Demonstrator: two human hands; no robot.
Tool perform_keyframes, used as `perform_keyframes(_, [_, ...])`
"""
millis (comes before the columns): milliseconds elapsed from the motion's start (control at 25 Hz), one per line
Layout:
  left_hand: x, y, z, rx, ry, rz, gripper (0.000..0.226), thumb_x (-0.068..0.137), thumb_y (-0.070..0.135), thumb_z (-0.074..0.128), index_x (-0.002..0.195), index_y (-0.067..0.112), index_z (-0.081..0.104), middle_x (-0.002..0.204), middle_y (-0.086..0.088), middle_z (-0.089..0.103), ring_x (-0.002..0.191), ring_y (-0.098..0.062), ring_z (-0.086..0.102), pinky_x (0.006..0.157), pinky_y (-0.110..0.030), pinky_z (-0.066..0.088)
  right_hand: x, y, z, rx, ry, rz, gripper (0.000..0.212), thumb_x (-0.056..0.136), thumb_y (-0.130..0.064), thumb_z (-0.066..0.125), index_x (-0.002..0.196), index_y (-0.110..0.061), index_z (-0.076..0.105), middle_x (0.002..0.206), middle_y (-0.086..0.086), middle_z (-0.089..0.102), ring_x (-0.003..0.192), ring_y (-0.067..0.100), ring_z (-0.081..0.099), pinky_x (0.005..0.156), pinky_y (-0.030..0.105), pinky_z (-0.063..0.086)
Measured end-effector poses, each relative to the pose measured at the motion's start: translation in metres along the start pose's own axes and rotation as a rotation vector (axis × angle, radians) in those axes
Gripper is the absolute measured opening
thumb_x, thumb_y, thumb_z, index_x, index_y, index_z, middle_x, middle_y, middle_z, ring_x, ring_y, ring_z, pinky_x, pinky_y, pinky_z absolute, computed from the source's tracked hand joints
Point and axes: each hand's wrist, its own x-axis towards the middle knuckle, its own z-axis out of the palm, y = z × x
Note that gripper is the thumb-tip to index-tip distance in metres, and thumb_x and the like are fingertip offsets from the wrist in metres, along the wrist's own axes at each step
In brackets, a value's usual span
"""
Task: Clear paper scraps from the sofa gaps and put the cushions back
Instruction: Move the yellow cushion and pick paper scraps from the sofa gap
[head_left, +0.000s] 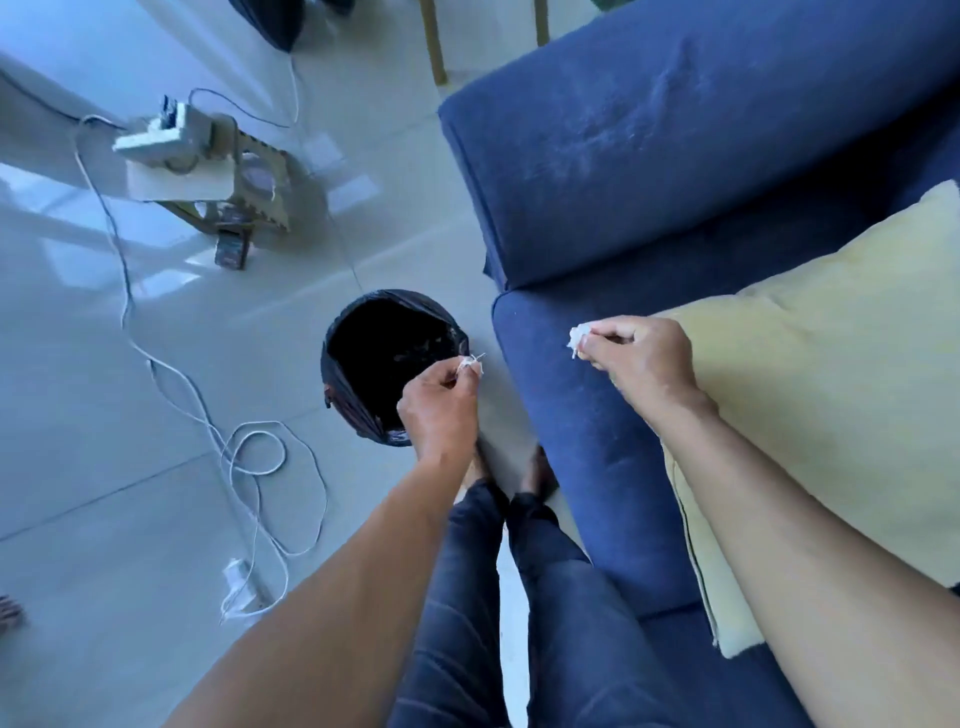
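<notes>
1. Paper scraps are in both my hands: my left hand pinches a small white scrap at its fingertips, and my right hand pinches a crumpled white scrap between thumb and curled fingers.
2. My left scrap hangs at the near right rim of the bin, a round bin lined with a black bag, mouth open and dark inside; my knuckles overlap its near edge.
3. My right scrap is over the front edge of the blue sofa seat, apart from the bin, with a strip of bare floor between the seat's edge and the bin's rim.
4. The sofa's big blue cushion lies across the far end of the seat, its lower edge overhanging the seat corner.
5. A pale yellow cushion lies on the seat under my right forearm, its near corner reaching toward the seat's front edge.
6. My legs stand in the narrow gap between sofa front and bin, feet close to the seat's base.
7. Left of the bin the tiled floor is open, but a white cable loops across it down to a white plug.
8. Farther off on the left stands a small stool with white devices on top, well apart from the bin.
</notes>
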Motion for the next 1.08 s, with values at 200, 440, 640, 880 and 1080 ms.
perform_keyframes(200, [0.023, -0.066, -0.049, 0.03, 0.1, -0.119, 0.008, 0.089, 0.028, 0.07, 0.088, 0.025, 0.077, 0.071, 0.016, 0.068, 0.065, 0.012, 0.056, 0.064, 0.0, 0.039, -0.009, -0.003, 0.083, -0.059, -0.125, -0.015, 0.016, 0.079, -0.016, 0.076, 0.07, -0.029, 0.078, 0.073, -0.011, 0.077, 0.071, 0.008, 0.072, 0.073, 0.031, 0.057])
perform_keyframes(440, [0.091, -0.122, -0.063, 0.08, 0.165, -0.062, 0.017, 0.093, 0.027, 0.062, 0.077, 0.025, 0.068, 0.06, 0.012, 0.058, 0.055, -0.002, 0.049, 0.054, -0.005, 0.034, -0.006, 0.009, 0.168, -0.098, -0.166, -0.026, 0.005, 0.072, -0.027, 0.076, 0.07, -0.031, 0.076, 0.071, 0.003, 0.077, 0.078, 0.032, 0.074, 0.076, 0.053, 0.061])
perform_keyframes(640, [0.156, -0.148, -0.048, 0.198, 0.138, -0.054, 0.022, 0.093, 0.026, 0.054, 0.08, 0.013, 0.065, 0.063, 0.001, 0.056, 0.06, -0.015, 0.05, 0.055, -0.018, 0.035, 0.015, 0.019, 0.218, -0.094, -0.151, -0.045, 0.007, 0.064, -0.039, 0.073, 0.07, -0.044, 0.075, 0.07, 0.005, 0.076, 0.076, 0.031, 0.075, 0.074, 0.054, 0.061])
perform_keyframes(880, [0.163, -0.172, -0.05, 0.18, 0.067, -0.125, 0.035, 0.095, 0.03, 0.059, 0.127, 0.022, 0.067, 0.122, -0.001, 0.072, 0.114, -0.022, 0.066, 0.099, -0.03, 0.05, 0.042, 0.019, 0.257, -0.158, -0.123, -0.033, 0.009, 0.063, -0.039, 0.071, 0.072, -0.036, 0.072, 0.065, -0.001, 0.075, 0.071, 0.022, 0.075, 0.074, 0.047, 0.062])
perform_keyframes(1080, [0.135, -0.186, -0.06, 0.167, 0.103, -0.093, 0.028, 0.097, 0.032, 0.056, 0.117, 0.025, 0.073, 0.105, 0.006, 0.077, 0.095, -0.013, 0.07, 0.079, -0.016, 0.044, 0.043, 0.005, 0.277, -0.297, -0.072, -0.08, 0.004, 0.076, -0.025, 0.073, 0.078, -0.021, 0.073, 0.07, -0.003, 0.074, 0.075, 0.014, 0.073, 0.077, 0.032, 0.06])
